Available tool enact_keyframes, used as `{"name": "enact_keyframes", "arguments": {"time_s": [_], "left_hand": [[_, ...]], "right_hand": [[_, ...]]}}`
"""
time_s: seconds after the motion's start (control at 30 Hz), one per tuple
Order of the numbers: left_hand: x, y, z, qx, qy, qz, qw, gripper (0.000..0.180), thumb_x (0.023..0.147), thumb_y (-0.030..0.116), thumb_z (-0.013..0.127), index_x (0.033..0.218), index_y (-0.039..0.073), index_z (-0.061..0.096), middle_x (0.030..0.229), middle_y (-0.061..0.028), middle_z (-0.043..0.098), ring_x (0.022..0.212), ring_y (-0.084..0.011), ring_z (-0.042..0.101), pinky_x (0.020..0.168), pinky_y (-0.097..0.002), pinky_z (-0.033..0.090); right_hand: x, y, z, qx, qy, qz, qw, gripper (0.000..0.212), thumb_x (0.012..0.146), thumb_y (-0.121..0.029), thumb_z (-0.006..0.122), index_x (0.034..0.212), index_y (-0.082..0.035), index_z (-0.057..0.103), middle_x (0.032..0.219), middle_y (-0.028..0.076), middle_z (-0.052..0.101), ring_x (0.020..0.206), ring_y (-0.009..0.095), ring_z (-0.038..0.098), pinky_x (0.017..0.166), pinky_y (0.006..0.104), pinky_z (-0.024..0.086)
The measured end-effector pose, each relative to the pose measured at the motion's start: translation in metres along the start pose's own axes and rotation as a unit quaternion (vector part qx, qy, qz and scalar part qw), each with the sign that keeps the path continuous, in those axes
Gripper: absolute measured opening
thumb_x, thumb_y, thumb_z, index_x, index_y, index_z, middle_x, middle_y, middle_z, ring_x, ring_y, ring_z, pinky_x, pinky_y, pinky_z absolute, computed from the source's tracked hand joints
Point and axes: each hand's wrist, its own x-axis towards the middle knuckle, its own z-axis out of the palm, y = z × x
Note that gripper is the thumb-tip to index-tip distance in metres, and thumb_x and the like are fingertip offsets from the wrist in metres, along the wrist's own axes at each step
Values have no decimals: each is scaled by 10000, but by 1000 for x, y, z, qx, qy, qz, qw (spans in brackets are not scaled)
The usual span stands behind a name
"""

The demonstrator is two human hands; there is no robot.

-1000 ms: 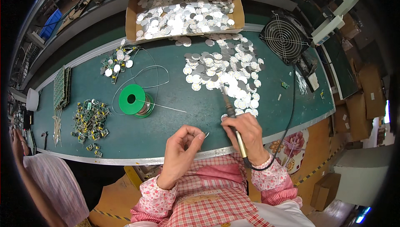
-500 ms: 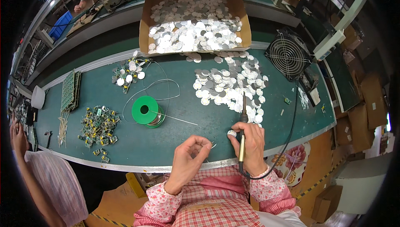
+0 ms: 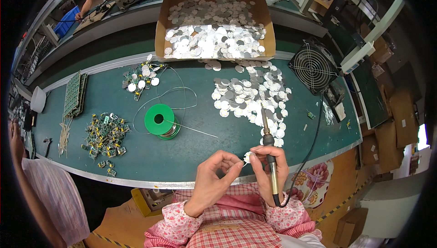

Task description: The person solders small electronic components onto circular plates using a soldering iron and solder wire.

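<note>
My right hand [image 3: 271, 168] grips a soldering iron [image 3: 274, 182], its tip slanting up toward the loose discs. The thumb and forefinger of that hand also pinch a small white disc [image 3: 247, 157]. Close to its left edge, my left hand [image 3: 210, 179] has thumb and forefinger pressed together; a thin pale sliver shows at the fingertips, too small to name. Ahead of the right hand spreads a pile of white and grey discs [image 3: 243, 91]. A green spool of solder wire [image 3: 157, 116] stands left of centre, its wire end pointing toward my left hand.
A cardboard box [image 3: 160, 31] of discs stands at the back. At left lie small circuit boards [image 3: 107, 136], boards with discs [image 3: 142, 78] and stacked board panels [image 3: 73, 95]. A fan [image 3: 313, 68] sits right, near the iron's cable [image 3: 314, 143]. A co-worker's arm [image 3: 34, 193] is at far left.
My right hand has lifted the disc off the table edge area and turned the iron more upright. My left hand has moved right, and the two hands' fingertips now nearly meet at the disc.
</note>
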Motion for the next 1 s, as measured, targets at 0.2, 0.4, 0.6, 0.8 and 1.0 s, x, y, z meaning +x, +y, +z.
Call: {"name": "enact_keyframes", "arguments": {"time_s": [0.2,0.4,0.6,0.8,1.0], "left_hand": [[1,5,-4,29,9,22,999,91,838,60,674,896,7,627,820,-11,619,726,-59,543,652,-215,432],[0,8,-5,50,10,38,998,95,841,41,675,926,2,658,821,-2,588,724,-57,503,665,-221,415],[3,1,-5,8,15,9,1000,132,815,71,701,943,45,707,774,-7,580,706,-64,539,624,-205,422],[2,9,-5,-119,35,-65,990,114,839,17,665,948,0,694,815,21,524,692,-43,489,623,-192,399],[11,10,-15,-151,84,-59,983,107,842,47,664,926,-14,691,779,19,564,672,-43,492,619,-194,398]], "right_hand": [[-1,0,0,-11,-15,-42,999,208,810,53,659,979,-26,567,943,113,649,797,147,631,689,252,507],[0,-5,0,-53,-23,-79,995,231,793,73,662,974,-33,567,926,117,657,782,171,630,673,272,501],[3,-4,-3,-108,-35,-142,983,257,773,92,670,969,-36,564,924,123,663,779,212,634,669,285,500],[6,-6,-4,-144,-61,-154,976,272,831,-11,645,1092,-22,570,927,128,656,802,247,640,690,313,501],[9,-20,-19,-203,-47,-199,958,336,907,-268,589,1108,2,595,795,104,611,651,195,563,572,289,435]]}}
